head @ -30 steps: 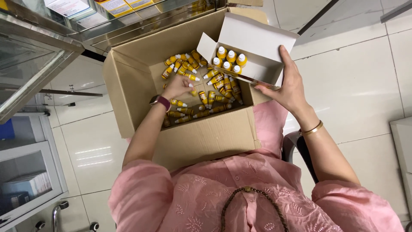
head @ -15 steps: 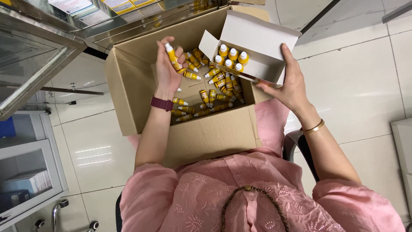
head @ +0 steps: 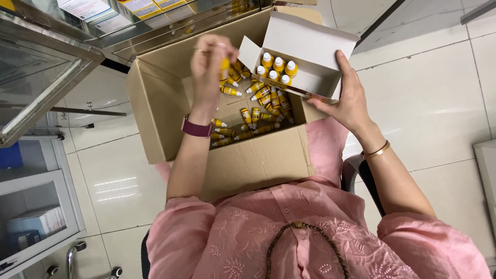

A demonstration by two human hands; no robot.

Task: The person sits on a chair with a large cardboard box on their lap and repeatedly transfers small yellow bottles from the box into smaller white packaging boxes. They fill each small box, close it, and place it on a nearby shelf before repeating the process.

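Head view: left hand (head: 209, 64) raised over the cardboard carton (head: 155, 119), fingers pinched on a yellow bottle (head: 225, 64), mostly hidden behind them. Right hand (head: 349, 98) clasps the white box (head: 310, 44); its fingertips are hidden beneath. Five upright bottles (head: 276, 67) visible inside.

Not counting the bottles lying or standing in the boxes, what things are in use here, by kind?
Brown cardboard box: 1
White carton in right hand: 1
Yellow bottle in left hand: 1
Watch: 1
Gold bangle: 1
Total: 5
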